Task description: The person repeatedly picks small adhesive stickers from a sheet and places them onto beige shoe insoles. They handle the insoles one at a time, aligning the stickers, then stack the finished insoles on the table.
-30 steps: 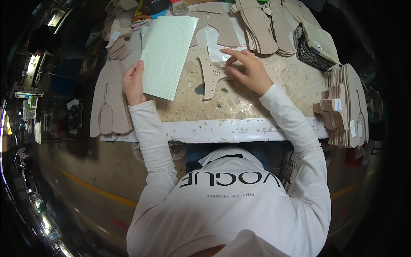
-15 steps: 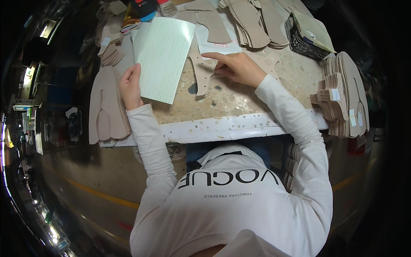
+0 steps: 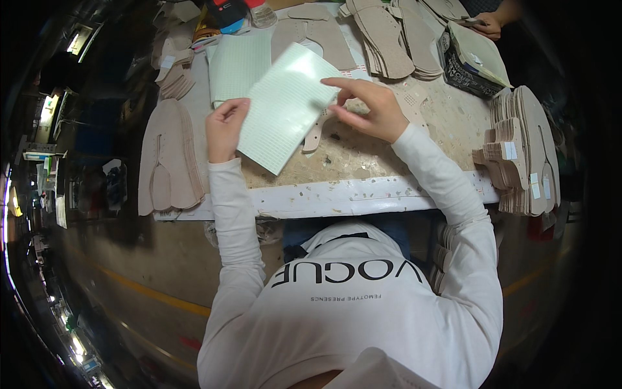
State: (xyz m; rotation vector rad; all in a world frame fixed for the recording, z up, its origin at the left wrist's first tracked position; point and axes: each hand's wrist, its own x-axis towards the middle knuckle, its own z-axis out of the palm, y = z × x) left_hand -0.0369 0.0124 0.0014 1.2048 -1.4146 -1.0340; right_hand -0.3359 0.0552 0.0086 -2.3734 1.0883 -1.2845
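A pale green sheet printed with a fine grid point(image 3: 285, 107) hangs tilted over the table, its left edge pinched between the thumb and fingers of my left hand point(image 3: 225, 129). By the sheet's right edge is my right hand point(image 3: 374, 109), index finger stretched out and thumb apart from it. Whether a fingertip touches the sheet or carries something small, I cannot tell. Partly covered by the sheet lies a beige cut piece with punched holes point(image 3: 313, 137). More pale green sheets point(image 3: 240, 61) lie behind my left hand.
Stacks of beige cut pieces stand at the left point(image 3: 165, 155), far side point(image 3: 382, 42) and right point(image 3: 528, 149). A dark printed box point(image 3: 470, 68) sits at the far right, with another person's hand point(image 3: 490, 27) beyond it. A clear jar point(image 3: 262, 14) stands at the back.
My left hand has brought one sheet rightward and tilted it over the beige piece, uncovering other sheets behind. My right thumb and index finger have spread. Another person's hand has appeared at the far right.
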